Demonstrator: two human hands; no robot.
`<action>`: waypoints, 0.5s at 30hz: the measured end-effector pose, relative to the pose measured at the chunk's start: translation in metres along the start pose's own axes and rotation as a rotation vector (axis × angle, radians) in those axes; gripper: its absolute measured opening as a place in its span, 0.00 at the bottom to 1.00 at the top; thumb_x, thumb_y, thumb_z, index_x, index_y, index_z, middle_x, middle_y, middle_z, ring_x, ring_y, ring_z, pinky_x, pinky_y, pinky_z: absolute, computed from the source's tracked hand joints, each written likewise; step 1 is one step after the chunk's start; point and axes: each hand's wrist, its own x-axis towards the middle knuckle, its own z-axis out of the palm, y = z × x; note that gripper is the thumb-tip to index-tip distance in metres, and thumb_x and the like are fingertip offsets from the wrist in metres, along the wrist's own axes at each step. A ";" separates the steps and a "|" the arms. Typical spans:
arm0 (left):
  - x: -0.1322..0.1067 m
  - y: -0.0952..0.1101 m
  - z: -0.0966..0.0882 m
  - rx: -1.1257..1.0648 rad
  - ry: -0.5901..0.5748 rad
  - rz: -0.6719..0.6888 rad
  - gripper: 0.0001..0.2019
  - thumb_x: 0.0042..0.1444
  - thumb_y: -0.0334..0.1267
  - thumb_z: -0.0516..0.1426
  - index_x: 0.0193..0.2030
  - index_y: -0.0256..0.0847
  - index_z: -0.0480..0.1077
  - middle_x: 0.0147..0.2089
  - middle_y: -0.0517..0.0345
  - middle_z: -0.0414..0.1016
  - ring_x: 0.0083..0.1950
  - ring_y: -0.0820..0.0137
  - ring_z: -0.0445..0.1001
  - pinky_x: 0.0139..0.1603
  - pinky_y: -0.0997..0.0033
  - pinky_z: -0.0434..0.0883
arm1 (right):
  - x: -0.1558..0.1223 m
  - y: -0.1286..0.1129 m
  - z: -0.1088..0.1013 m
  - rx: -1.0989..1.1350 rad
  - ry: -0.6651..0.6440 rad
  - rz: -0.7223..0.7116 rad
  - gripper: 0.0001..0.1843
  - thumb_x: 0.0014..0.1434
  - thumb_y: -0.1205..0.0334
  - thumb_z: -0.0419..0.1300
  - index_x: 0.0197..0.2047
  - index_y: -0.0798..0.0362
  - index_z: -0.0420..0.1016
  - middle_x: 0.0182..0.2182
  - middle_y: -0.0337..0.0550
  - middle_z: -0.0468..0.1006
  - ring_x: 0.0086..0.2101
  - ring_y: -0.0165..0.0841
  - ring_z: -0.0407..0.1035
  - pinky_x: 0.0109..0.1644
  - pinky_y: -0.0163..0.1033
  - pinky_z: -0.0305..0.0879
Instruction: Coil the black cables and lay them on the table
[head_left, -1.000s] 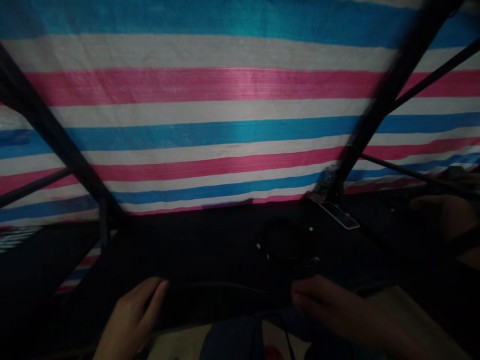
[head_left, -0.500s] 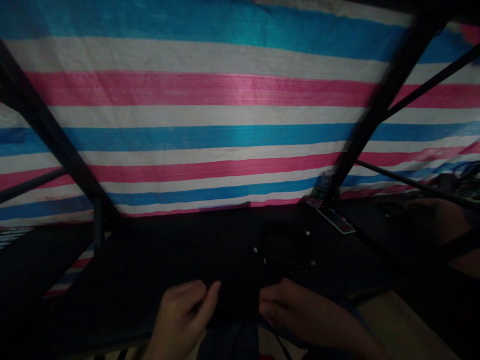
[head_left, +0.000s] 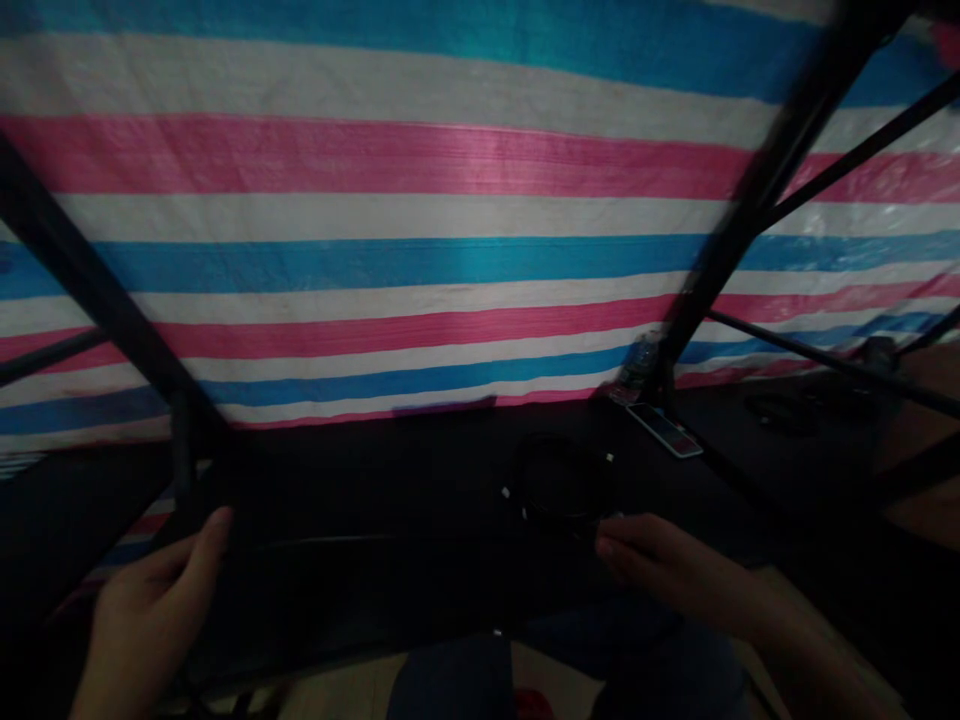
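My left hand [head_left: 146, 620] is at the lower left, fingers curled, thumb up near a thin dark cable [head_left: 322, 541] that runs right across the black table [head_left: 390, 470]. My right hand [head_left: 660, 565] is at the lower right, fingers curled and pinched at the other end of that cable. Just beyond it lies a coil of black cable [head_left: 559, 485] with small white tips. The scene is very dark, so the exact grip is hard to see.
A pink, white and blue striped tarp [head_left: 420, 220] hangs behind the table. Black metal frame bars [head_left: 739, 220] cross at left and right. A plastic bottle [head_left: 637, 365] and a phone-like flat device [head_left: 664, 430] sit at the back right.
Half a second ago my hands were close together at the bottom centre. Now they have spread apart, the left far to the left, the right up and right, with the thin cable stretched between them.
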 end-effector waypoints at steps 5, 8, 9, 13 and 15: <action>-0.008 0.044 0.018 -0.030 -0.139 0.048 0.26 0.56 0.59 0.51 0.18 0.42 0.69 0.16 0.61 0.68 0.20 0.68 0.68 0.20 0.73 0.64 | 0.003 -0.021 0.008 -0.072 -0.020 -0.006 0.23 0.70 0.47 0.48 0.28 0.52 0.64 0.23 0.34 0.62 0.26 0.28 0.56 0.29 0.34 0.51; -0.031 0.072 0.047 -0.153 -0.280 0.181 0.26 0.60 0.57 0.50 0.19 0.42 0.67 0.18 0.62 0.67 0.21 0.70 0.68 0.23 0.74 0.64 | 0.012 -0.034 0.020 -0.110 -0.053 -0.029 0.19 0.69 0.55 0.49 0.28 0.53 0.65 0.23 0.34 0.63 0.26 0.27 0.58 0.30 0.33 0.52; -0.041 0.082 0.057 -0.197 -0.359 0.230 0.26 0.62 0.56 0.50 0.19 0.42 0.67 0.18 0.62 0.68 0.21 0.71 0.68 0.23 0.74 0.64 | 0.016 -0.037 0.025 -0.121 -0.062 -0.041 0.18 0.69 0.56 0.50 0.28 0.53 0.66 0.22 0.34 0.64 0.25 0.27 0.59 0.29 0.33 0.51; -0.077 0.111 0.091 -0.255 -0.440 0.400 0.25 0.65 0.48 0.51 0.17 0.41 0.62 0.17 0.65 0.63 0.19 0.75 0.64 0.23 0.76 0.59 | 0.031 -0.045 0.044 -0.137 -0.091 -0.111 0.15 0.67 0.59 0.53 0.29 0.54 0.69 0.23 0.33 0.67 0.25 0.26 0.62 0.30 0.32 0.52; -0.081 0.113 0.094 -0.245 -0.378 0.440 0.26 0.65 0.46 0.52 0.15 0.41 0.58 0.16 0.67 0.56 0.18 0.77 0.59 0.21 0.76 0.56 | 0.035 -0.043 0.048 -0.102 -0.137 -0.147 0.14 0.66 0.62 0.53 0.28 0.54 0.69 0.23 0.33 0.68 0.26 0.26 0.63 0.31 0.32 0.53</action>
